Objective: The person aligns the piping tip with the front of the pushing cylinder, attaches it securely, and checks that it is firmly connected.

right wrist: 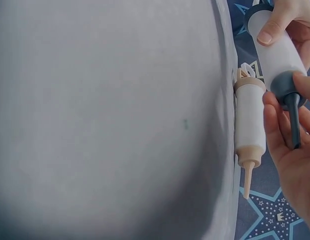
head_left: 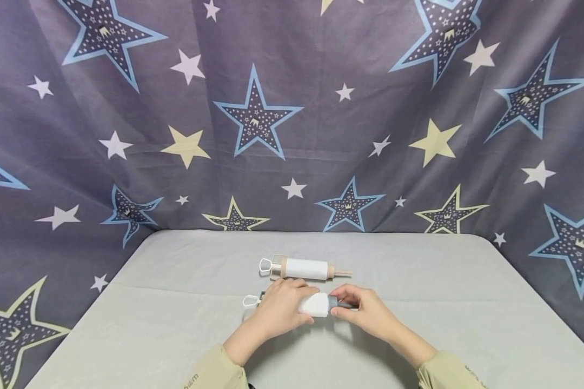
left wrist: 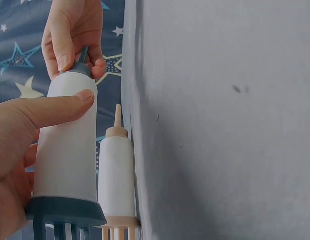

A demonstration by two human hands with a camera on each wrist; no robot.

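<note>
My left hand (head_left: pixel 282 308) grips the white barrel (left wrist: pixel 69 160) of a large syringe with dark blue-grey ends, its thumb lying across the barrel. With thumb and fingers, my right hand (head_left: pixel 370 313) pinches the dark nozzle cap (right wrist: pixel 283 85); its slim spout (right wrist: pixel 294 122) points toward the right palm. The syringe lies level, its white ring handle (head_left: pixel 250 301) sticking out left of my left hand. The left hand hides part of the barrel. Just beyond it lies a second syringe (head_left: pixel 306 268), white with beige ends, its spout pointing right.
A pale grey cloth covers the table (head_left: pixel 175 302). Behind and at both sides hangs a dark curtain (head_left: pixel 311 124) printed with stars. The beige-ended syringe lies close behind both hands.
</note>
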